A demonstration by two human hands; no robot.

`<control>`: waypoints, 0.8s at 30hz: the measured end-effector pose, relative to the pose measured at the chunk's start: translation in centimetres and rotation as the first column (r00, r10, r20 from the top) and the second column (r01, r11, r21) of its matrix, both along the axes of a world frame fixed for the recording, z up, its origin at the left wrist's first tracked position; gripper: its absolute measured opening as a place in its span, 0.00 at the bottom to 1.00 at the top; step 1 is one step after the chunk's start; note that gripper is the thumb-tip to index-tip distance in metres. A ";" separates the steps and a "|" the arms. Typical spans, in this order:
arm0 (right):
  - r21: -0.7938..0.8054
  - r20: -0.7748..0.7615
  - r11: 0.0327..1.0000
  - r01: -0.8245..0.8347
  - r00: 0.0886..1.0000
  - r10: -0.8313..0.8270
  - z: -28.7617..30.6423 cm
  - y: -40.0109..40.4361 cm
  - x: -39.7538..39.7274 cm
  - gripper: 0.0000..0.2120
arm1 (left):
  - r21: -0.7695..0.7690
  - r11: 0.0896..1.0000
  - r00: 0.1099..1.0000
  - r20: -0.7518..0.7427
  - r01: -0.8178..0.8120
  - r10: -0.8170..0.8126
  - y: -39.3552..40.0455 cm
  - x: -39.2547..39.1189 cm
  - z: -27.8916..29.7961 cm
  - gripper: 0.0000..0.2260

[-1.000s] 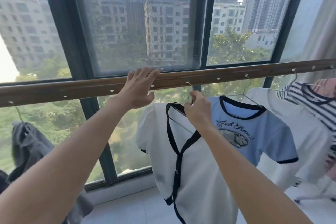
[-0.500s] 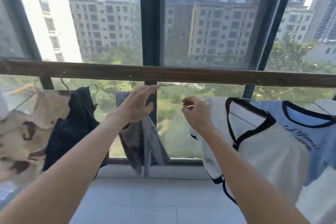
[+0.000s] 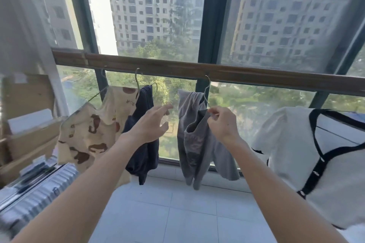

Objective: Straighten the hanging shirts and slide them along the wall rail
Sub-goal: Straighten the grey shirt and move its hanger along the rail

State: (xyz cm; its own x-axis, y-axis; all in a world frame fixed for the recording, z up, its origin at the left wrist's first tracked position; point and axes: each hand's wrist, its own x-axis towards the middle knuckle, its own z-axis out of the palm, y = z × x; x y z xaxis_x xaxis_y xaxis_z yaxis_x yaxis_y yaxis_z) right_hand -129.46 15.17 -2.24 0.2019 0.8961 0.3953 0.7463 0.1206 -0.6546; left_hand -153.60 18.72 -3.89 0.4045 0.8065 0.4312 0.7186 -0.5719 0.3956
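Note:
A brown wooden rail (image 3: 246,76) runs across the window. A grey garment (image 3: 194,144) hangs bunched on a wire hanger (image 3: 206,92) hooked on the rail. My right hand (image 3: 222,122) pinches the hanger and the grey cloth at its top. My left hand (image 3: 151,122) is open in front of a dark navy garment (image 3: 146,144), just left of the grey one, touching nothing. A cream animal-print shirt (image 3: 92,130) hangs at the left. A white shirt with black trim (image 3: 292,154) hangs at the right.
A ribbed silver suitcase (image 3: 33,195) and stacked cardboard boxes (image 3: 25,124) stand at the lower left. A pale curtain (image 3: 21,16) hangs at the left. Dark window frames (image 3: 215,16) rise behind the rail. White floor tiles (image 3: 177,213) lie below.
My view has swung left along the rail. My right hand has left the white shirt's hanger and now grips the grey garment's hanger. My left hand has dropped off the rail.

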 end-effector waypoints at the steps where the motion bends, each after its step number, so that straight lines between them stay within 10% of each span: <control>1: -0.028 0.063 0.999 0.046 0.997 -0.044 0.0 1.0 -0.2 0.14 | 0.003 1.000 1.000 -0.003 0.008 -0.008 0.8 -0.2 0.0 0.25; 5: -0.213 0.341 0.954 0.211 0.931 -0.130 -0.2 3.9 0.2 0.19 | 0.012 0.999 0.999 -0.020 0.036 -0.036 4.2 0.4 0.6 0.21; 14: -0.093 0.297 0.976 0.199 0.941 -0.164 -1.0 9.1 2.8 0.10 | 0.083 0.993 0.993 -0.095 0.082 -0.075 13.1 3.7 1.8 0.07; 24: -0.110 0.233 0.960 0.258 0.945 -0.227 -1.4 11.6 3.1 0.10 | 0.191 0.981 0.964 -0.266 0.029 0.023 19.8 5.8 1.0 0.13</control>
State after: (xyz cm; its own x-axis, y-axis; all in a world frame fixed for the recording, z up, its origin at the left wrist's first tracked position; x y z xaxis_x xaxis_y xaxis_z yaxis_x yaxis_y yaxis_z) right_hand -126.40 26.82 -3.62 0.3434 0.8792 0.3302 0.8668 -0.1614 -0.4717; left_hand -147.76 38.55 -2.90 0.5276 0.7179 0.4541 0.7810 -0.6202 0.0731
